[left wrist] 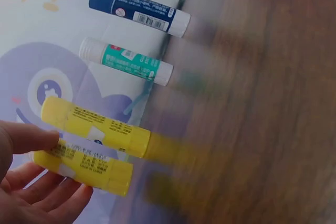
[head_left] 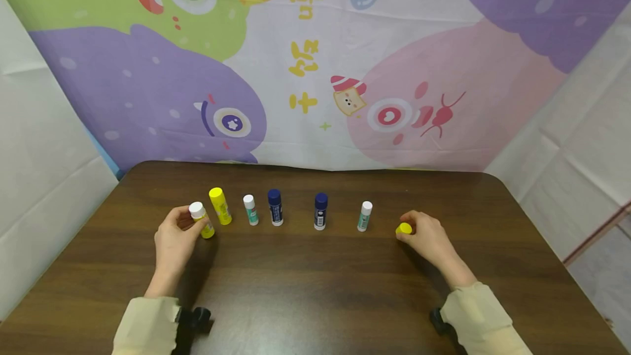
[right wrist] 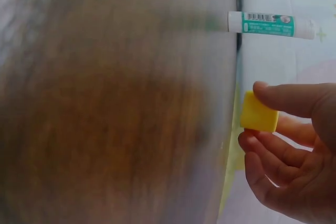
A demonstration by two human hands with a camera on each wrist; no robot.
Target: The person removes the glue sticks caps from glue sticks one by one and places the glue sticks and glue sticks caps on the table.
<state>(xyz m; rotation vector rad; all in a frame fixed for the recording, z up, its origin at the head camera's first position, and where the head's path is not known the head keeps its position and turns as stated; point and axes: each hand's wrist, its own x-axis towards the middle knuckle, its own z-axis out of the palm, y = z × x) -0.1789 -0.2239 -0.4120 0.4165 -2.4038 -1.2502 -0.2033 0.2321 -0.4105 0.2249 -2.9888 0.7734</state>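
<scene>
My left hand [head_left: 173, 236] grips a yellow glue stick [left wrist: 86, 170] with a white top [head_left: 196, 210]. It stands upright at the left of the row, thumb on one side and fingers on the other. Just behind it a second yellow glue stick [head_left: 221, 208] stands with its yellow cap on. Over on the right, my right hand [head_left: 430, 236] pinches a small yellow cap [right wrist: 258, 113] between thumb and fingers, close over the table. A small green-and-white glue stick [head_left: 365, 216] stands left of that hand.
Between the hands, on the brown table [head_left: 296, 289], stand another green-and-white glue stick [head_left: 251, 211] and two navy glue sticks, one left [head_left: 276, 208] and one right [head_left: 320, 211]. A cartoon-printed cloth [head_left: 305, 141] hangs behind the table's far edge.
</scene>
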